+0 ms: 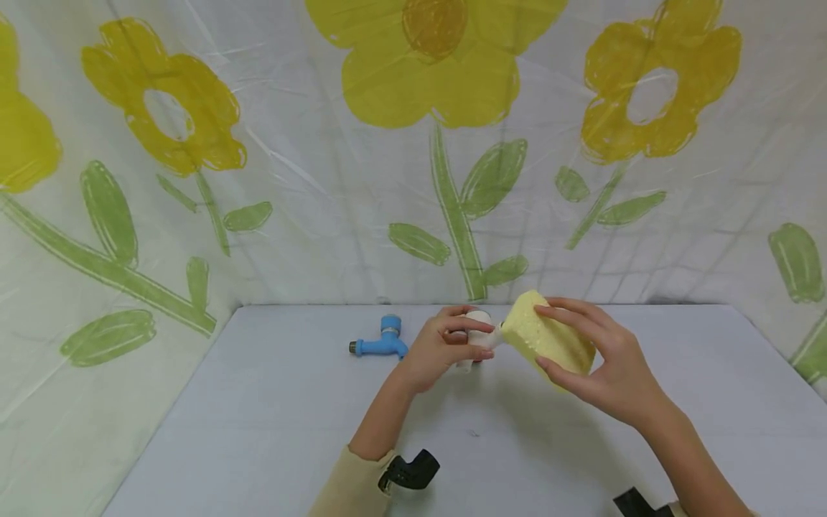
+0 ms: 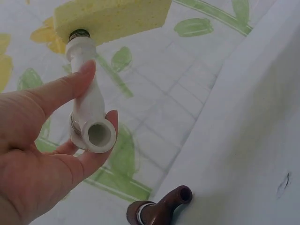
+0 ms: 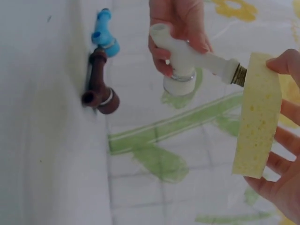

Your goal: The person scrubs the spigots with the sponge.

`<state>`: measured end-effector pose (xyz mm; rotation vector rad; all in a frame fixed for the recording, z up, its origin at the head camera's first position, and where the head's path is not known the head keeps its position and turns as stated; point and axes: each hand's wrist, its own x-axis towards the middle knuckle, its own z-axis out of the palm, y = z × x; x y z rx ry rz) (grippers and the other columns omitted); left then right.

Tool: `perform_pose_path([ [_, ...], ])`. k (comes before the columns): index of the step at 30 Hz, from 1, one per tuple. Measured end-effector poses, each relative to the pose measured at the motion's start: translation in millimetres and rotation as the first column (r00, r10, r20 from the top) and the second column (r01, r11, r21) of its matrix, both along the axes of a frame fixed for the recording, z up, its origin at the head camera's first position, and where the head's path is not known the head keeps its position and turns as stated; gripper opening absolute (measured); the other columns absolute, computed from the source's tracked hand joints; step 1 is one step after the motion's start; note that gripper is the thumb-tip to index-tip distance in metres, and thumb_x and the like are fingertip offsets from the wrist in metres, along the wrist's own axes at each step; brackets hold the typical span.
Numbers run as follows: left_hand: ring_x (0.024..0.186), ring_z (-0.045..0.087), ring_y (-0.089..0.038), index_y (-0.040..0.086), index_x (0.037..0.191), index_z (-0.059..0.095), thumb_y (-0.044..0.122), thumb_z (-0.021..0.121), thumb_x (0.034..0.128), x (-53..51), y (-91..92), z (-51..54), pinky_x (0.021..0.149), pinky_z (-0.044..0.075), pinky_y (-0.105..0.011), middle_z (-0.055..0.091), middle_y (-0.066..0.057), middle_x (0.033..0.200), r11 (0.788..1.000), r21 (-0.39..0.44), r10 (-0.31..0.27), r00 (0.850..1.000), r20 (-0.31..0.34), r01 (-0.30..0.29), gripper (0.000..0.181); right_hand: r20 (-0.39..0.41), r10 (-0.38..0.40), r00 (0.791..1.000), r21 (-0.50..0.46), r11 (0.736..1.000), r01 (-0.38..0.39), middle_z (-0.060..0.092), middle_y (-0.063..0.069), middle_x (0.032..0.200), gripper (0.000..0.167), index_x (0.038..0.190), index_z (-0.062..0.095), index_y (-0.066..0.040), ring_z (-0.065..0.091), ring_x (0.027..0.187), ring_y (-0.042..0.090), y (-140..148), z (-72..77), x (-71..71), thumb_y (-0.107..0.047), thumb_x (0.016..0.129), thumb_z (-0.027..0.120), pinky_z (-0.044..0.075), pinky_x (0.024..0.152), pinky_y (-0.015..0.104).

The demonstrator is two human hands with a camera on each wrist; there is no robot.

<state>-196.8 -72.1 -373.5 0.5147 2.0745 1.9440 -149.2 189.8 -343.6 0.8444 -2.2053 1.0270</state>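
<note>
Soft, even light fills the head view, seeming to come from above. Creases in the printed sheet [image 1: 291, 237] catch pale streaks of glare, and the worktop [image 1: 258, 402] looks flat and cool grey. Diffuse, blurry-edged shadows spread over it below the yellow sponge [image 1: 549, 337]. Wide-angle stretching makes the outer edges splay. Both wrist views are greyer, with broad, smudgy shading on the worktop. In the left one, the white tap [image 2: 89, 103] is fairly clear; in the right one, the brown tap [image 3: 97, 75] looks slightly soft.
</note>
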Motion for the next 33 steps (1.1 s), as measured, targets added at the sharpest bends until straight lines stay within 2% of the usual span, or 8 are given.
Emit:
perform_pose_path([
  [3,0.097,0.062,-0.020,0.000,0.124,0.076,0.004,0.083,0.0904,-0.1,-2.9,3.2,0.081,0.054,-0.025,0.040,-0.014,0.162,0.998,-0.052,0.024,0.999,-0.034,-0.026,0.035,0.013,-0.013,1.000,0.012,1.000,0.013,0.066,0.005,0.136,0.074,0.134,0.073,-0.014,0.056,0.127,0.000,0.8,1.2,1.6,0.005,0.065,0.092,0.044,0.092,0.005],
  [5,0.106,0.062,-0.021,0.003,0.127,0.076,0.004,0.085,0.0883,-0.6,-5.4,5.2,0.086,0.056,-0.027,0.044,-0.013,0.160,0.996,-0.073,0.047,0.997,-0.058,-0.051,0.040,0.021,-0.018,1.000,0.026,1.000,0.018,0.066,0.003,0.137,0.075,0.135,0.073,-0.017,0.056,0.127,0.000,1.4,2.4,2.7,0.003,0.066,0.092,0.044,0.092,0.005],
  [8,0.111,0.062,-0.023,0.007,0.134,0.073,0.001,0.086,0.0854,-1.1,-9.5,7.4,0.090,0.056,-0.029,0.048,-0.010,0.157,0.996,-0.058,0.069,0.996,-0.063,-0.073,0.051,0.025,-0.017,1.000,0.046,0.999,0.016,0.066,0.002,0.137,0.075,0.135,0.072,-0.018,0.056,0.127,0.001,2.4,3.8,3.4,0.002,0.066,0.092,0.043,0.092,0.005],
  [14,0.105,0.067,-0.020,0.008,0.144,0.065,-0.006,0.083,0.0860,-1.0,-16.1,11.0,0.083,0.058,-0.027,0.047,-0.003,0.160,0.998,0.027,0.064,0.998,0.012,-0.064,0.062,0.022,-0.047,0.999,0.088,0.995,0.045,0.066,0.003,0.136,0.072,0.133,0.073,-0.019,0.054,0.126,-0.001,5.9,7.5,3.9,0.000,0.066,0.092,0.042,0.092,0.004],
  [21,0.104,0.070,-0.017,0.015,0.149,0.061,-0.010,0.079,0.0882,-0.5,-23.2,16.5,0.082,0.058,-0.028,0.045,-0.009,0.160,0.995,0.073,0.055,0.994,0.097,-0.062,0.068,0.028,-0.042,0.999,0.121,0.992,0.038,0.065,0.003,0.136,0.073,0.132,0.073,-0.020,0.053,0.125,0.002,13.6,9.3,2.2,0.000,0.064,0.093,0.045,0.085,0.004],
  [25,0.108,0.070,-0.020,0.013,0.152,0.057,-0.012,0.076,0.0884,0.1,-25.8,18.9,0.085,0.060,-0.029,0.043,-0.012,0.162,0.993,0.111,0.031,0.993,0.111,-0.044,0.072,0.032,-0.010,0.999,0.142,0.990,0.006,0.065,0.001,0.137,0.075,0.131,0.074,-0.022,0.054,0.125,0.004,17.0,9.9,1.4,0.000,0.063,0.094,0.045,0.088,0.004],
  [29,0.114,0.070,-0.026,0.011,0.156,0.053,-0.016,0.074,0.0880,-1.2,-26.6,18.1,0.086,0.061,-0.029,0.035,-0.009,0.167,0.988,0.151,0.003,0.994,0.112,-0.020,0.076,0.018,0.012,1.000,0.184,0.983,-0.015,0.065,0.000,0.138,0.074,0.130,0.074,-0.024,0.053,0.127,0.003,20.1,9.6,0.4,-0.001,0.063,0.093,0.043,0.093,0.005],
  [33,0.114,0.070,-0.026,0.010,0.156,0.051,-0.016,0.074,0.0873,-1.2,-26.9,17.9,0.086,0.061,-0.029,0.034,-0.008,0.168,0.986,0.164,-0.011,0.994,0.112,-0.007,0.077,-0.004,0.041,0.999,0.196,0.980,-0.039,0.065,0.001,0.138,0.074,0.130,0.075,-0.023,0.054,0.127,0.004,20.2,9.0,0.5,0.000,0.063,0.092,0.043,0.094,0.005],
])
